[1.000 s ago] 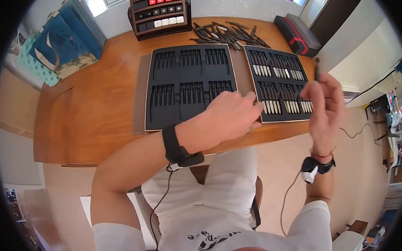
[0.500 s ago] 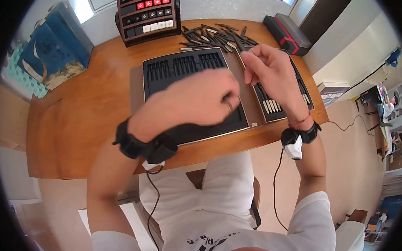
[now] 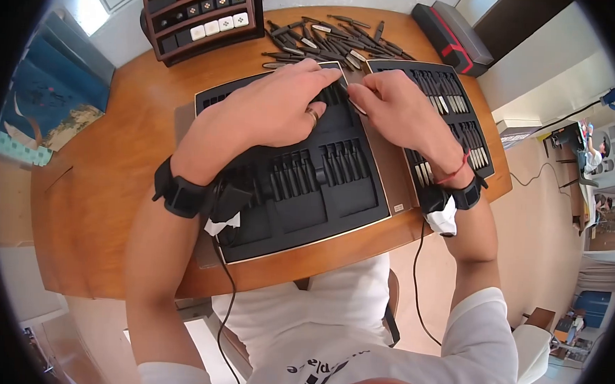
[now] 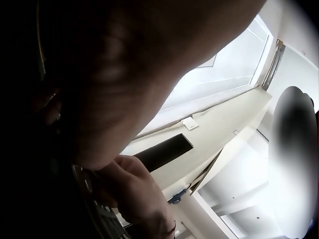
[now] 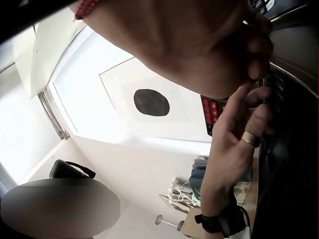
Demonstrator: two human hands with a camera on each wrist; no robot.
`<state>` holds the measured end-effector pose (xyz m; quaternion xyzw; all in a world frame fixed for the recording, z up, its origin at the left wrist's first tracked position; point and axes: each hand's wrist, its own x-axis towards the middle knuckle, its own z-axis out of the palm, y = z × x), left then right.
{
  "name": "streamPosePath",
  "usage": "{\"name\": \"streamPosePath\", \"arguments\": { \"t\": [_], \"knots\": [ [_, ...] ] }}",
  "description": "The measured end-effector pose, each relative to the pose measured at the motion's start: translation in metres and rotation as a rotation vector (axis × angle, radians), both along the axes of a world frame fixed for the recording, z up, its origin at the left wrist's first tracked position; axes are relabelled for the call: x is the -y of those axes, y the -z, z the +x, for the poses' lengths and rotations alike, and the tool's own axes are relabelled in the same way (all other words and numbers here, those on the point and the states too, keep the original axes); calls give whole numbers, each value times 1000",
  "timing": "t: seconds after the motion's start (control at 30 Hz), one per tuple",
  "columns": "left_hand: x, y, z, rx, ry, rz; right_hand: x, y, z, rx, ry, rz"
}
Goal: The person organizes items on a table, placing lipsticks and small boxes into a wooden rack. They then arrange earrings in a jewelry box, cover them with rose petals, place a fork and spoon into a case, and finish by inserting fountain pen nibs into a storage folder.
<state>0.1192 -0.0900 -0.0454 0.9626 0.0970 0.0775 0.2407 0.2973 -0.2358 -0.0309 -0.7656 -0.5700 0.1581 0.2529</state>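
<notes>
My left hand (image 3: 273,111) reaches over the left black foam tray (image 3: 296,226), its fingertips at the upper right slots. Rows of dark pen-like pieces (image 3: 343,163) fill several slots there. My right hand (image 3: 407,117) pinches one slim pen-like piece (image 3: 356,107) with a silvery end, held low by that tray's right edge, close to the left fingertips. In the right wrist view the left hand (image 5: 232,149), wearing a ring, bends its fingers loosely over the slots. My right hand partly hides the right tray (image 3: 455,102), filled with dark pieces with pale ends.
Behind the trays lies a loose pile of similar dark pieces (image 3: 328,38). A wooden rack (image 3: 202,16) of small red, black and white blocks stands back left, a dark box with a red band (image 3: 451,37) back right. A blue bag (image 3: 72,72) is at far left.
My right hand has swung left from beyond the right tray to the left tray's edge, carrying the slim piece. The left hand drew back from between the trays, then reached to the upper slots.
</notes>
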Motion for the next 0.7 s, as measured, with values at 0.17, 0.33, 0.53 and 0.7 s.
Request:
{"name": "streamPosePath", "arguments": {
  "t": [0.17, 0.33, 0.53, 0.7],
  "knots": [
    [1, -11, -5, -58, 29, -5, -2, 12, -12, 108, 24, 35],
    [-1, -7, -7, -54, 45, 8, -4, 17, -14, 152, 80, 74],
    [-5, -9, -5, -64, 48, -20, -2, 9, -14, 83, 118, 118],
    [-4, -4, -7, -43, 38, -29, -1, 13, -14, 151, 132, 102]
  ]
}}
